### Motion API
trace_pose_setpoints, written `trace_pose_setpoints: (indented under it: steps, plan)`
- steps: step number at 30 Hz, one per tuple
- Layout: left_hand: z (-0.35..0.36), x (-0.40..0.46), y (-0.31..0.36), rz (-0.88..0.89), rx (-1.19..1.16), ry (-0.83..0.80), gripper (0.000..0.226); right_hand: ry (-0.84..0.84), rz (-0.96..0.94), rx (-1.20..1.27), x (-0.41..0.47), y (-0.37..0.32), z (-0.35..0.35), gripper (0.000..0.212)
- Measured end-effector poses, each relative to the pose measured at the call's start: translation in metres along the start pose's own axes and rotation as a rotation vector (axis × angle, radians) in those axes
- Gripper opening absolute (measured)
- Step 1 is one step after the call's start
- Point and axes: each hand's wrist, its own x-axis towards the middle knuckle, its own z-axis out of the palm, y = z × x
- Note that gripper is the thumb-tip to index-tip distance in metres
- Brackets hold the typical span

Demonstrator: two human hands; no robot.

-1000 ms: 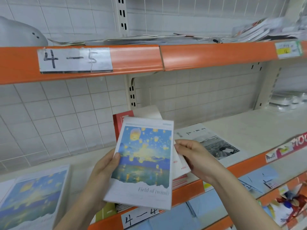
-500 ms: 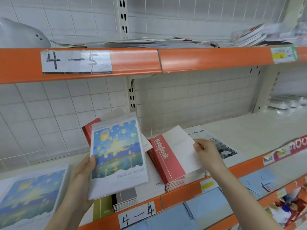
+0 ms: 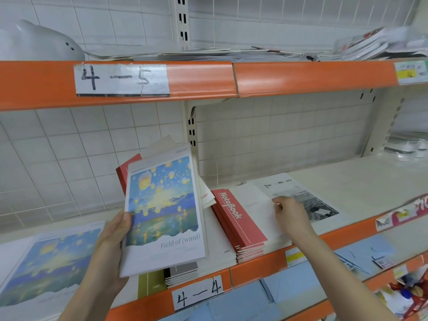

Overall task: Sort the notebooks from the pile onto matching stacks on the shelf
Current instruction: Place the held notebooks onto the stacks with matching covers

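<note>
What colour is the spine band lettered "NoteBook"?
Red with white lettering, on the top notebook of its stack; head view.

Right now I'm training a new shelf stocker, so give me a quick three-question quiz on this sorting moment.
1. True or false: the left hand holds a pile topped by the Field of (wind) notebook.
2. Which stack does the right hand touch? A) the red-and-white NoteBook stack B) the lantern-cover stack at far left C) the grey stack by the 4-4 label
3. Fill in: the upper shelf label reads 4-__.

Key: 1 true; 2 A; 3 five.
</note>
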Motion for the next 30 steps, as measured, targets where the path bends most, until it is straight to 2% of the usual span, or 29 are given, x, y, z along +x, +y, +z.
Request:
trace_pose_setpoints:
  steps: [1, 3, 15, 19, 22, 25, 27, 30]
  plan:
    - [0.002, -0.001, 0.0, -0.001, -0.005, -0.007, 0.037, 0.006, 0.001, 0.0, 0.0, -0.001, 0.001, 0.028]
    - [0.004, -0.003, -0.001, -0.009, 0.002, -0.014, 0.024, 0.013, -0.005, -0.006, 0.001, -0.001, 0.005, 0.028]
    - [0.006, -0.012, 0.005, 0.009, 0.039, -0.007, 0.039, 0.042, -0.048, -0.057, 0.012, -0.004, 0.012, 0.029]
    - [0.006, -0.015, 0.006, 0.018, 0.033, 0.01, 0.028, 0.045, -0.056, -0.172, 0.005, -0.009, 0.013, 0.032]
    - [0.007, -0.016, 0.007, 0.021, 0.035, 0.008, 0.028, 0.055, -0.214, -0.112, -0.008, -0.024, 0.016, 0.034]
    - [0.007, -0.017, 0.007, 0.021, 0.036, 0.003, 0.031, -0.068, -0.44, -0.033, -0.027, -0.045, 0.026, 0.033]
    - [0.008, -0.018, 0.007, 0.02, 0.037, 0.008, 0.039, -0.184, -0.492, -0.061, -0.038, -0.054, 0.034, 0.045]
    - [0.009, -0.02, 0.007, 0.014, 0.042, 0.012, 0.039, -0.233, -0.504, -0.13, -0.045, -0.06, 0.042, 0.056]
